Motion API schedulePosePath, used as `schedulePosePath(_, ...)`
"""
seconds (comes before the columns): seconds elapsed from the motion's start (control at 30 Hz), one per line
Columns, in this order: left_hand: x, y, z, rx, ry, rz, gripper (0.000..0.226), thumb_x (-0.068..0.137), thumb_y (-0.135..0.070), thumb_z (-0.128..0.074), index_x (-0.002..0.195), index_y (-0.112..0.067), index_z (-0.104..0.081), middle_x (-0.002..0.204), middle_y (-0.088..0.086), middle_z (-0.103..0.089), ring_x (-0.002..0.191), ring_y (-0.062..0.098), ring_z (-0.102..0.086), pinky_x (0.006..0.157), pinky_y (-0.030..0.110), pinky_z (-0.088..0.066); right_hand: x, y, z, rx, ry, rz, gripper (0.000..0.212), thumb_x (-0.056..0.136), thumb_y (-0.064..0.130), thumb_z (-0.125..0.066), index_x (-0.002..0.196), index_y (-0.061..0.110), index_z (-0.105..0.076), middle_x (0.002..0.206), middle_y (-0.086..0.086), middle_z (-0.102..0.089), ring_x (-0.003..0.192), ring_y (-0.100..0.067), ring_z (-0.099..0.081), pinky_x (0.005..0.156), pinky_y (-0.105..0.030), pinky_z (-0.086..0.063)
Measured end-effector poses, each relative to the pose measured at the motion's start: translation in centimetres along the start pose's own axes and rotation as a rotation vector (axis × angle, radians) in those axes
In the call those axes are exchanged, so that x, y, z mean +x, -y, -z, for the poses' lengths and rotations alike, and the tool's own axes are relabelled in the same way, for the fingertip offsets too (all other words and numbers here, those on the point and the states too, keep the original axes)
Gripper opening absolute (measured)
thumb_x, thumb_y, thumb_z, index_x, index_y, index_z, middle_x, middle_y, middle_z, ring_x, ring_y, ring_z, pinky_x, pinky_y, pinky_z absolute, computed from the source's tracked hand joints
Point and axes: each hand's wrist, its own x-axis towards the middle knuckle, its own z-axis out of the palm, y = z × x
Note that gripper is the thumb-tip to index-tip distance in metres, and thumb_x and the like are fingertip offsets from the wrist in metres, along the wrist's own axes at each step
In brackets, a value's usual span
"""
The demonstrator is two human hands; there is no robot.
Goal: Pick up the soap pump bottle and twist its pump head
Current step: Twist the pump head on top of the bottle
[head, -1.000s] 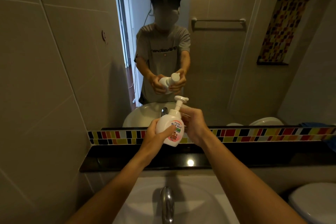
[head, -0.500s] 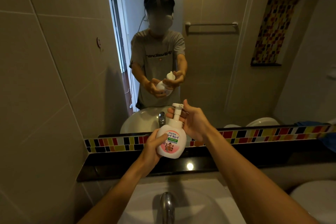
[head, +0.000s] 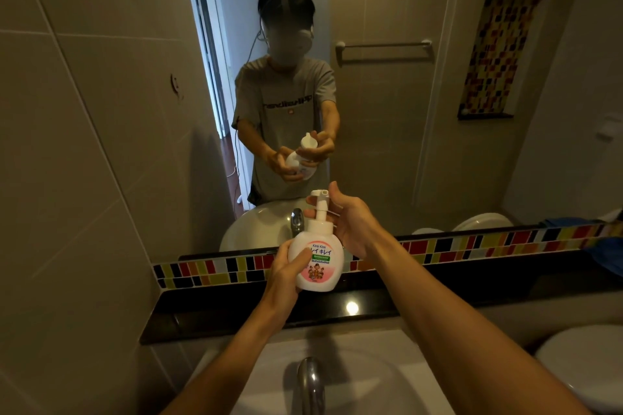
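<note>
A white soap pump bottle (head: 317, 259) with a pink label is held upright in the air above the black ledge, in front of the mirror. My left hand (head: 286, 271) grips its round body from the left, thumb across the front. The white pump head (head: 319, 195) points its nozzle towards me. My right hand (head: 350, 217) wraps around the pump stem from the right, fingers behind it and thumb up beside the nozzle.
A black ledge (head: 438, 293) runs under a strip of coloured tiles (head: 472, 246) and the mirror (head: 387, 94). Below my arms are a white basin (head: 387, 381) and a chrome tap (head: 312, 381). A toilet lid (head: 583, 364) shows at the lower right; tiled wall stands left.
The pump head has turned, its nozzle swinging from pointing right to pointing towards me. My right hand shifted around the stem. The bottle sits lower in view and more upright.
</note>
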Motion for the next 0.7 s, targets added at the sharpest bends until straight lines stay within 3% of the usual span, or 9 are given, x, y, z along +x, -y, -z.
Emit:
schedulePosePath(0.4,0.4,0.5,0.6,0.006,0.005,0.018,0.047,0.076,-0.038,-0.064,0.119,-0.024,-0.054,0.118,0.015,-0.066,0.108,0.032,-0.066,0.089,0.045,-0.055,-0.5,0.2,-0.6,-0.04,-0.014,-0.033,0.042,0.099,0.041,-0.046,0.115,0.007,-0.065,0.112,-0.01,-0.071,0.094,-0.024,-0.069,0.089,-0.044,-0.051)
schedulePosePath(0.57,0.6,0.1,1.1,0.195,0.048,0.01,0.038,0.087,-0.033,-0.059,0.12,-0.016,-0.055,0.115,0.014,-0.068,0.103,0.027,-0.069,0.079,0.032,-0.057,-0.6,-0.3,-0.8,-0.115,-0.035,-0.068,0.053,0.1,0.041,-0.044,0.132,-0.001,-0.056,0.114,-0.012,-0.068,0.09,-0.023,-0.068,0.087,-0.042,-0.051)
schedulePosePath(0.7,1.2,-0.4,2.4,0.245,0.09,0.041,0.032,0.088,-0.031,-0.059,0.115,-0.014,-0.062,0.11,0.012,-0.072,0.101,0.026,-0.071,0.082,0.034,-0.056,-0.7,-0.1,-0.7,-0.205,-0.095,-0.072,0.052,0.099,0.049,-0.04,0.12,0.007,-0.064,0.123,-0.015,-0.065,0.107,-0.03,-0.059,0.098,-0.046,-0.044)
